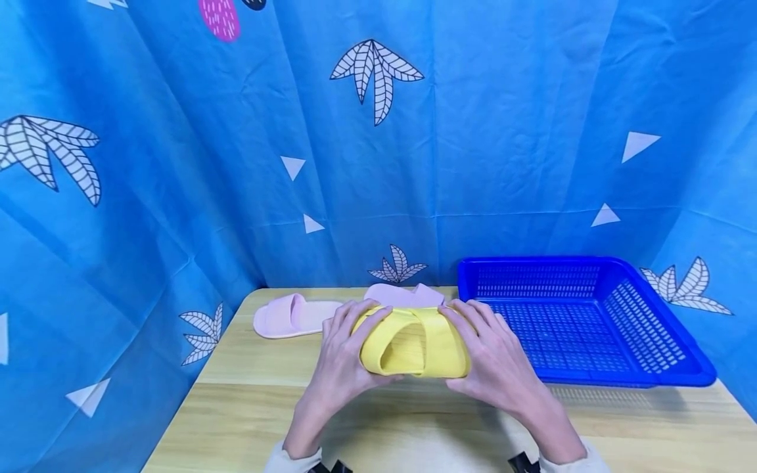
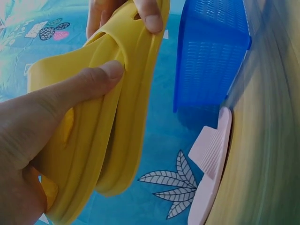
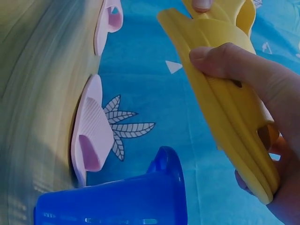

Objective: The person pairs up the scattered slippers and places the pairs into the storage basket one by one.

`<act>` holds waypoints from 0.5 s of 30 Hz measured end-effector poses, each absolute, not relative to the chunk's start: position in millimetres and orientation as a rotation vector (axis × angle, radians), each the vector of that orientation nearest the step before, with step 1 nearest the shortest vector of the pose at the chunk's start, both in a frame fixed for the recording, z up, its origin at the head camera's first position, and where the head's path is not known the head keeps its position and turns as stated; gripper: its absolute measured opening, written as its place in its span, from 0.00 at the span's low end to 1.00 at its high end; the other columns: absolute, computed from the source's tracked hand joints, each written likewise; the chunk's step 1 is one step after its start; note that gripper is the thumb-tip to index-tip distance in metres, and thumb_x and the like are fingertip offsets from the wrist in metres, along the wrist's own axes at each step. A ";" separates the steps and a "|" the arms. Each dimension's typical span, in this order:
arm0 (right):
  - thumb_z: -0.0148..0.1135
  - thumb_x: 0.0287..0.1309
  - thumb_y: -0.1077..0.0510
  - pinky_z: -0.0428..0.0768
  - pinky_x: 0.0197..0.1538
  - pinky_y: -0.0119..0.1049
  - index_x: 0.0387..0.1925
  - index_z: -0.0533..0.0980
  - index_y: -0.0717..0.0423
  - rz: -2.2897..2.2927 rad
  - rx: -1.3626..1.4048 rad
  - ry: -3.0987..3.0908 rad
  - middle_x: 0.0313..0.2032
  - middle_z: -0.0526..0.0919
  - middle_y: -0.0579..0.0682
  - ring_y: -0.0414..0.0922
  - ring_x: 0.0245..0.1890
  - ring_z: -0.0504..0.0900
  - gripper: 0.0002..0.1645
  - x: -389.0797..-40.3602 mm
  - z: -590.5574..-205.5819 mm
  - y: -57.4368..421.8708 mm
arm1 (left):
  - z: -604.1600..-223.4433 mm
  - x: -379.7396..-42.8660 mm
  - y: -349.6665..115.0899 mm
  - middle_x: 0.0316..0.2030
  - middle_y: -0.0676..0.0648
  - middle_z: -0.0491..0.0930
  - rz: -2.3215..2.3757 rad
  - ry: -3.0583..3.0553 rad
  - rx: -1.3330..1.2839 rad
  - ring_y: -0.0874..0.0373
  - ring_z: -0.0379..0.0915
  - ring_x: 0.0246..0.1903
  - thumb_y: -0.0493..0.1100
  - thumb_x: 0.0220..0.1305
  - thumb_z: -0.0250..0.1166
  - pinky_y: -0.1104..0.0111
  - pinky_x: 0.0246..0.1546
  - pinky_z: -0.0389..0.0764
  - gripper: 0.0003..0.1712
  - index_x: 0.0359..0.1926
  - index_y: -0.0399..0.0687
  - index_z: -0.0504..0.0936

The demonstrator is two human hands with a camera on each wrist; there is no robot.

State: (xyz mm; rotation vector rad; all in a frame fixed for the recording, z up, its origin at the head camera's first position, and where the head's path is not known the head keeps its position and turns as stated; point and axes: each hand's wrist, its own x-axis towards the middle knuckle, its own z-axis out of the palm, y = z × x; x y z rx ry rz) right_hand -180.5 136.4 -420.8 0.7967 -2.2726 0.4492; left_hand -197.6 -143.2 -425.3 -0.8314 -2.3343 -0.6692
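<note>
Grips yellow slippers (image 1: 437, 341) in half-curled fingers (image 1: 457, 322) of left hand (image 1: 341, 355) and right hand (image 1: 495, 358).
Holds long axis left to right above desk (image 1: 254, 407); cannot tell toe direction.

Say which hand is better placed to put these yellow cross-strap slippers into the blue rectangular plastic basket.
Likely the right hand: it grips the yellow slippers nearer the basket; the left hand grips their farther side.

The basket (image 1: 627, 378) lies right of the held slippers (image 1: 446, 345).
</note>
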 end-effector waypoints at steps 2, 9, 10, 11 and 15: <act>0.84 0.17 0.43 0.78 0.54 0.61 0.65 0.73 0.59 0.440 0.798 -2.275 0.60 0.78 0.61 0.61 0.58 0.75 0.65 -180.7 -420.6 136.9 | -425.3 -198.0 -142.8 0.67 0.46 0.71 -0.656 -2.340 -0.831 0.47 0.63 0.65 0.65 0.27 0.89 0.45 0.52 0.68 0.63 0.70 0.61 0.74; 0.87 0.17 0.42 0.78 0.54 0.59 0.67 0.72 0.59 0.422 0.813 -2.301 0.62 0.76 0.60 0.60 0.58 0.74 0.67 -183.6 -418.6 141.6 | -424.3 -198.8 -138.4 0.68 0.47 0.71 -0.611 -2.351 -0.819 0.46 0.63 0.64 0.67 0.29 0.87 0.48 0.51 0.67 0.62 0.71 0.61 0.73; 0.87 0.16 0.42 0.78 0.54 0.59 0.67 0.71 0.58 0.424 0.816 -2.309 0.62 0.76 0.60 0.60 0.59 0.73 0.68 -183.9 -418.6 142.3 | -424.1 -198.4 -137.9 0.68 0.47 0.71 -0.607 -2.352 -0.815 0.46 0.64 0.64 0.66 0.29 0.87 0.48 0.51 0.67 0.62 0.71 0.61 0.73; 0.87 0.17 0.42 0.78 0.54 0.59 0.68 0.71 0.58 0.421 0.817 -2.315 0.62 0.76 0.60 0.60 0.58 0.73 0.68 -184.1 -418.7 143.0 | -424.2 -197.9 -137.4 0.68 0.47 0.71 -0.601 -2.354 -0.811 0.46 0.64 0.64 0.67 0.30 0.87 0.48 0.51 0.67 0.62 0.71 0.61 0.73; 0.87 0.19 0.40 0.78 0.53 0.59 0.69 0.70 0.57 0.419 0.822 -2.339 0.63 0.75 0.59 0.59 0.58 0.72 0.69 -183.8 -420.4 145.2 | -426.0 -195.8 -136.0 0.67 0.48 0.71 -0.578 -2.359 -0.797 0.46 0.63 0.64 0.67 0.30 0.87 0.49 0.49 0.66 0.62 0.71 0.62 0.73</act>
